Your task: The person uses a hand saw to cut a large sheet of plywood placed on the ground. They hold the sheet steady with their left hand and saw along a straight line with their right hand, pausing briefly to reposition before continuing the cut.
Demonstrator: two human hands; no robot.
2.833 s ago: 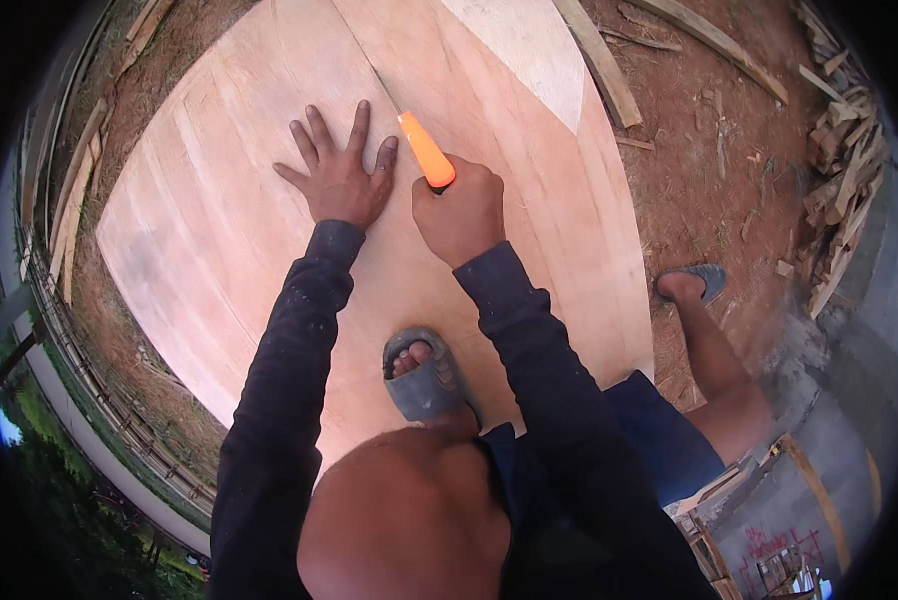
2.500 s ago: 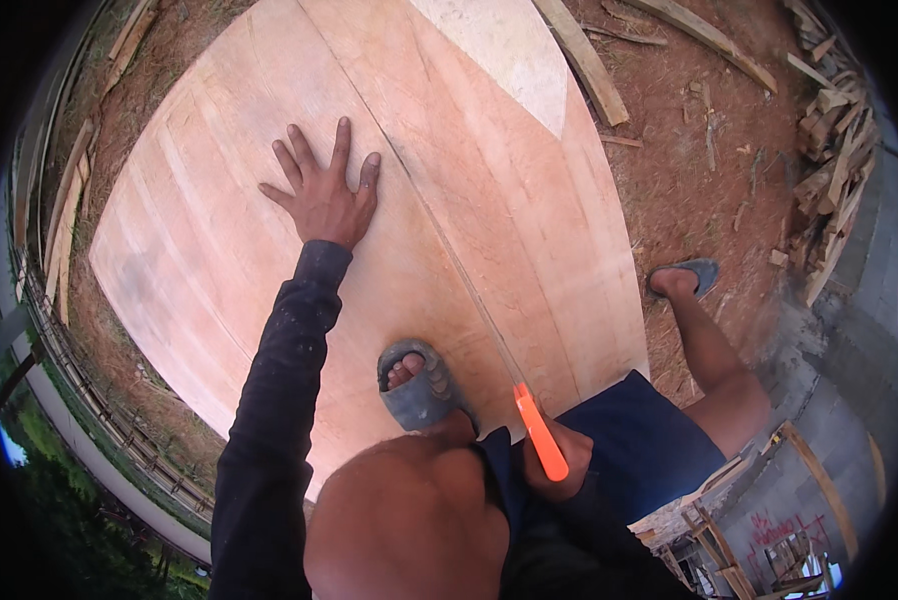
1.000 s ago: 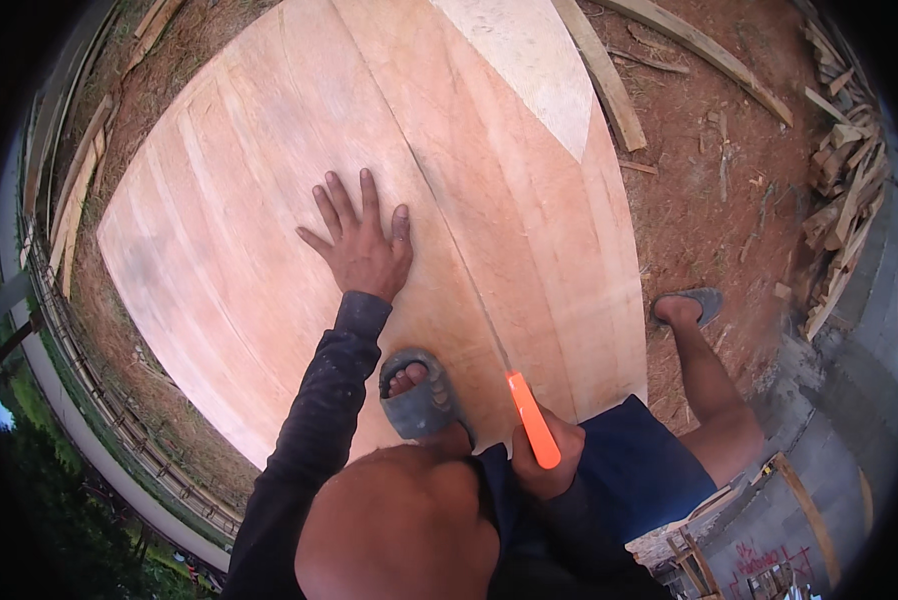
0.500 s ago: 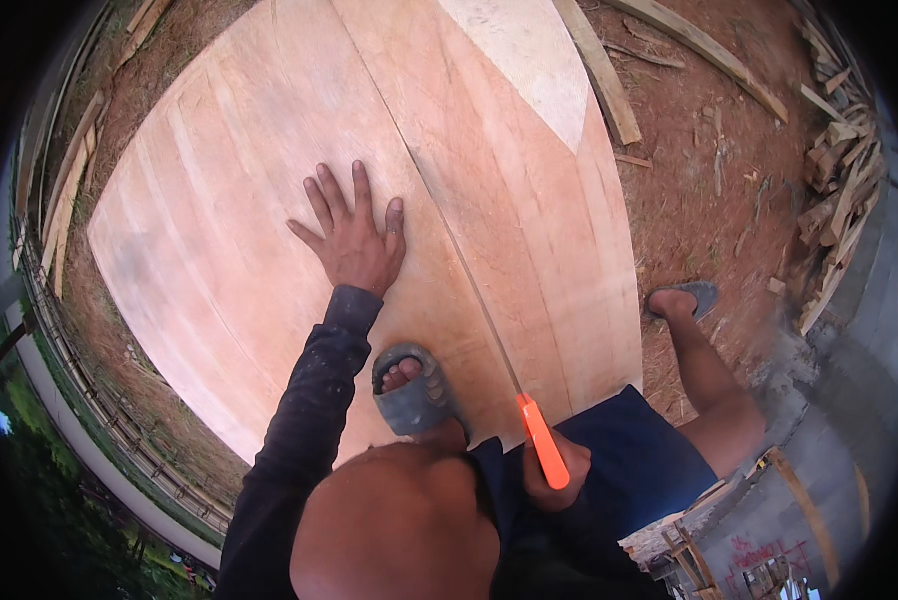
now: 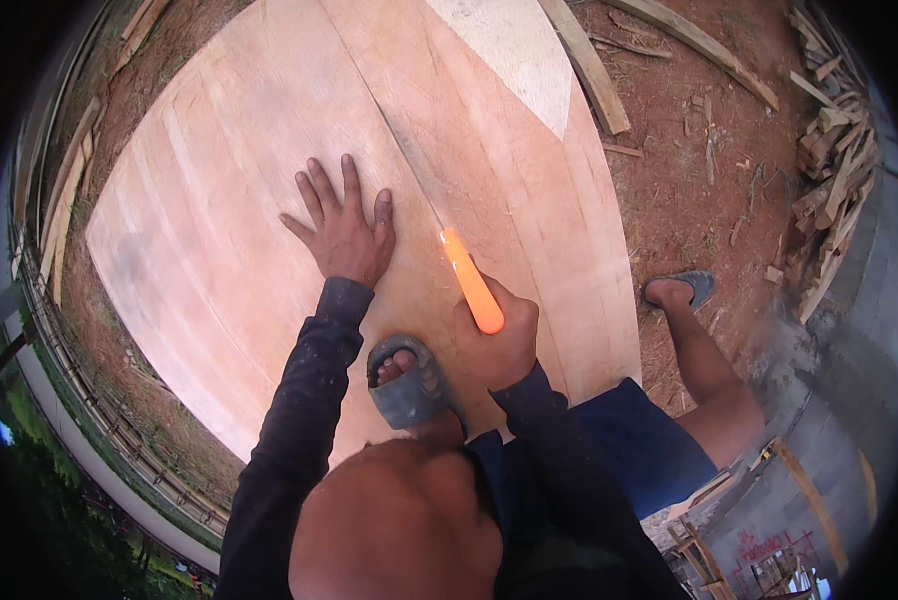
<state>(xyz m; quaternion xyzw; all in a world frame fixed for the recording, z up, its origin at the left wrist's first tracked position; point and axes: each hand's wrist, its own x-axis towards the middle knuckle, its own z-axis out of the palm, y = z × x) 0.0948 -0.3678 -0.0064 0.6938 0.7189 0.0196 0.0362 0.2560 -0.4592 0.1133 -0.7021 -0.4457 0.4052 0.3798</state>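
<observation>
A large sheet of pale plywood spreads out below me. My left hand lies flat on it, fingers spread, holding nothing. My right hand is closed round the orange handle of a hand saw. The handle rests low over the sheet, right of my left hand. From it the thin blade points away along a dark line in the plywood; how much of the blade is below the surface I cannot make out. My foot in a grey slide sandal stands on the sheet, between my two forearms.
A whitish pointed patch covers the sheet's far right part. Timber strips lie on reddish soil beyond the right edge. A pile of wood offcuts is at far right. My other sandalled foot stands on the soil.
My right hand has pushed the saw forward, away from my body, along the line in the plywood. The left hand keeps its place on the sheet.
</observation>
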